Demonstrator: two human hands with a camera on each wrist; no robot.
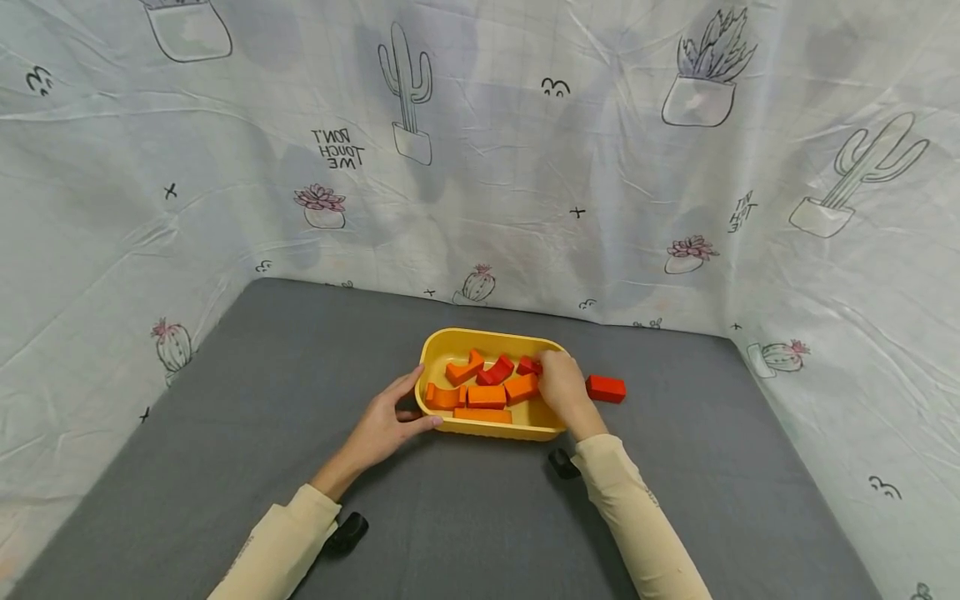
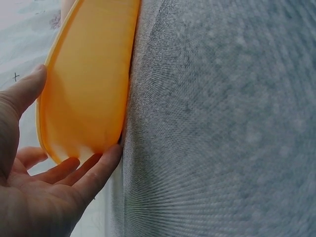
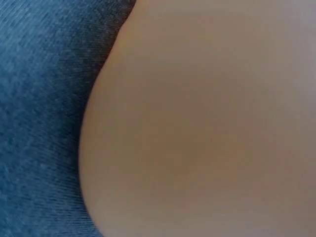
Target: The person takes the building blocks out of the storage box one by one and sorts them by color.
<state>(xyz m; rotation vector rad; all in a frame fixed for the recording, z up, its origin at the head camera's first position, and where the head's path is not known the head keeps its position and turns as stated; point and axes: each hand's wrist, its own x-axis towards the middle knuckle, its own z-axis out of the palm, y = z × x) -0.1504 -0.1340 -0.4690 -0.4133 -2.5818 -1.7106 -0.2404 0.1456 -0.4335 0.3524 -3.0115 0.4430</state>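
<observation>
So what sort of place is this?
Probably a screened-off work area: cactus-printed fabric lines three sides of a grey surface bearing a yellow tray of red and orange blocks.

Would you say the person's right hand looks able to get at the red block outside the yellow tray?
Probably yes: the red block lies on the grey cloth beside the right hand, with nothing visible blocking the way, though that hand reaches into the yellow tray.

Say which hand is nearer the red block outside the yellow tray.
Right: the right hand, at the right end of the yellow tray, is just left of the red block; the left hand is at the opposite end.
</observation>
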